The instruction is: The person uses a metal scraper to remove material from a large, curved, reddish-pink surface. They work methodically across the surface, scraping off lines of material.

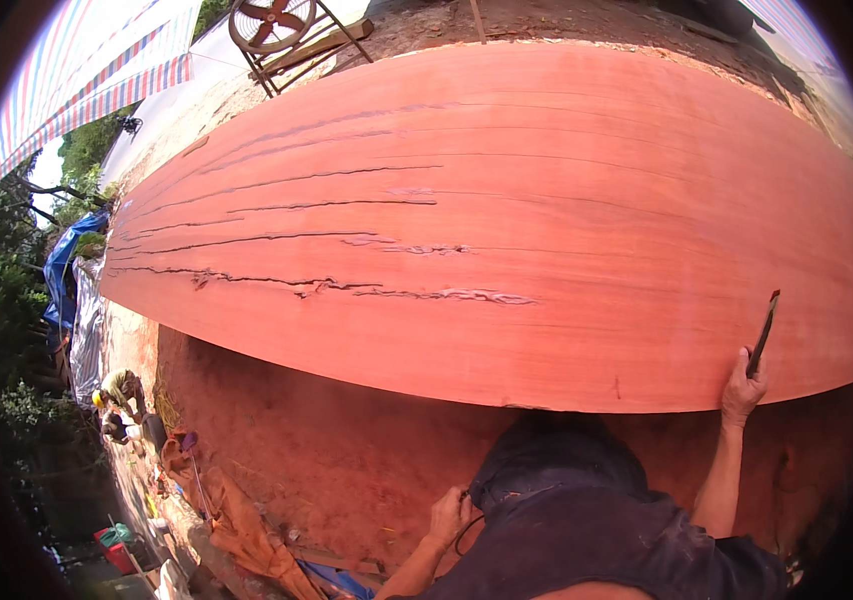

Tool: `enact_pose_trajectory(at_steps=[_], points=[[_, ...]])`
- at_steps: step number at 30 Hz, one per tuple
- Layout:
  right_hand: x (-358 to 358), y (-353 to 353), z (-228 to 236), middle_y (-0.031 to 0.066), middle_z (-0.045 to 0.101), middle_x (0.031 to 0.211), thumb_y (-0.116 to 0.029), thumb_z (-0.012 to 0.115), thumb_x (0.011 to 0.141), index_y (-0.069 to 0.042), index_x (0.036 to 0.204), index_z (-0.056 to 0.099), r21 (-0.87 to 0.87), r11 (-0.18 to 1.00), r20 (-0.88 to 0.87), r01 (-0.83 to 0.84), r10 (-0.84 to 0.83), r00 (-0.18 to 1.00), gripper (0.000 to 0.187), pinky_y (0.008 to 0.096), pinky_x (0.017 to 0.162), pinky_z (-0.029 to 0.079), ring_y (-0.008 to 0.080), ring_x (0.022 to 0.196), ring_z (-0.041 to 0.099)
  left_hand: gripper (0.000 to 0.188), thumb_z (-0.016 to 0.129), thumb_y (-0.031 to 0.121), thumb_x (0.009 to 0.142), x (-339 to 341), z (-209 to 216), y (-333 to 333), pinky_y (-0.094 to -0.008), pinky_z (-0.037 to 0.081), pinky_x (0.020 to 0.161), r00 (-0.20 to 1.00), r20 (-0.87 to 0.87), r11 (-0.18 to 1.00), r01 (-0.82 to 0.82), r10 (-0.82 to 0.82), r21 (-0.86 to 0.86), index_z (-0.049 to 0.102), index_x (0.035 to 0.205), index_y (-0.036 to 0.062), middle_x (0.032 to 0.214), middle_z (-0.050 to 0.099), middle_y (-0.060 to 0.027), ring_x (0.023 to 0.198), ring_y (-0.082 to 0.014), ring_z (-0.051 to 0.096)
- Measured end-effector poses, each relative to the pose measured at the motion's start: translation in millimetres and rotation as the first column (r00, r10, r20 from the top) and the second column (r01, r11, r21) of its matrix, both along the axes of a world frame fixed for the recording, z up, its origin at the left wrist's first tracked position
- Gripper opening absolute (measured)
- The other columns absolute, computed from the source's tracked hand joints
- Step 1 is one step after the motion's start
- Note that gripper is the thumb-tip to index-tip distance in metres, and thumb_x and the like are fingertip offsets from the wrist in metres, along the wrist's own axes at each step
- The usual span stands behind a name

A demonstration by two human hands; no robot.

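In front of me lies a long, reddish wooden slab (586, 230), its left half split by several dark cracks running along the grain. My right hand (743, 392) is at the slab's near edge on the right. Its fingers are wrapped round a slim, dark, stick-like tool (765, 333) with a reddish tip, which points up and away over the wood; its exact kind is unclear. Low beside my dark clothing is my left hand (449, 515), fingers curled in. A dark cord (463, 540) loops next to it, and what those fingers hold cannot be made out.
A fan (272, 22) on a metal stand is beyond the slab's far left edge. Two people (124, 395) crouch at the left. Brown sheeting (251, 530) lies on the reddish ground (336, 455) at lower left. A striped canopy (96, 75) hangs at upper left.
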State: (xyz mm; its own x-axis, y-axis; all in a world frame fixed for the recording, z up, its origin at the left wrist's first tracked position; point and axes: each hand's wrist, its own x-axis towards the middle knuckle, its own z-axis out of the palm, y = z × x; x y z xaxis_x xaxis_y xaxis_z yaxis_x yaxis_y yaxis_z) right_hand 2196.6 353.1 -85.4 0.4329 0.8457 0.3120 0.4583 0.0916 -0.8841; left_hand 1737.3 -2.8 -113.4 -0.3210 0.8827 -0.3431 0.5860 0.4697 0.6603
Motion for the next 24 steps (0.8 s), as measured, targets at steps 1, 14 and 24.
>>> enact_pose_trajectory(at_steps=[1,14,24], points=[[0.7,-0.4,-0.5,-0.0047,0.061,0.094,-0.014,0.067,0.104,0.000,0.108,0.069,-0.002,1.000,-0.008,-0.007,0.007,1.000,0.014,0.0232,0.079,0.047,0.0060,0.086,0.054,0.030,0.065,0.002,0.091,0.6,-0.4,-0.7,-0.0438,0.059,0.083,1.000,-0.002,0.991,-0.020,0.020,-0.129,0.065,0.121,0.0048,0.109,0.074,-0.0176,0.097,-0.0372,0.073],[5.9,-0.7,-8.9,-0.0026,0.064,0.098,-0.012,0.067,0.104,0.001,0.109,0.068,0.023,0.999,-0.032,-0.023,0.023,0.999,0.013,0.0242,0.084,0.049,0.0074,0.092,0.057,0.019,0.070,0.017,0.094,-25.3,-59.1,4.2,-0.0295,0.053,0.073,0.810,0.504,0.923,-0.113,0.300,-0.367,0.076,0.103,0.0014,0.082,0.072,-0.0017,0.079,-0.0108,0.066],[3.6,-2.5,-6.6,-0.0032,0.062,0.097,-0.012,0.067,0.104,0.000,0.109,0.068,-0.015,1.000,-0.058,-0.007,0.006,0.998,0.012,0.0240,0.082,0.048,0.0071,0.090,0.056,0.031,0.077,0.030,0.091,-30.0,-58.2,31.5,-0.0277,0.047,0.058,0.802,0.456,0.861,-0.135,0.385,-0.490,0.073,0.079,0.0017,0.068,0.064,0.0018,0.062,-0.0074,0.057]])
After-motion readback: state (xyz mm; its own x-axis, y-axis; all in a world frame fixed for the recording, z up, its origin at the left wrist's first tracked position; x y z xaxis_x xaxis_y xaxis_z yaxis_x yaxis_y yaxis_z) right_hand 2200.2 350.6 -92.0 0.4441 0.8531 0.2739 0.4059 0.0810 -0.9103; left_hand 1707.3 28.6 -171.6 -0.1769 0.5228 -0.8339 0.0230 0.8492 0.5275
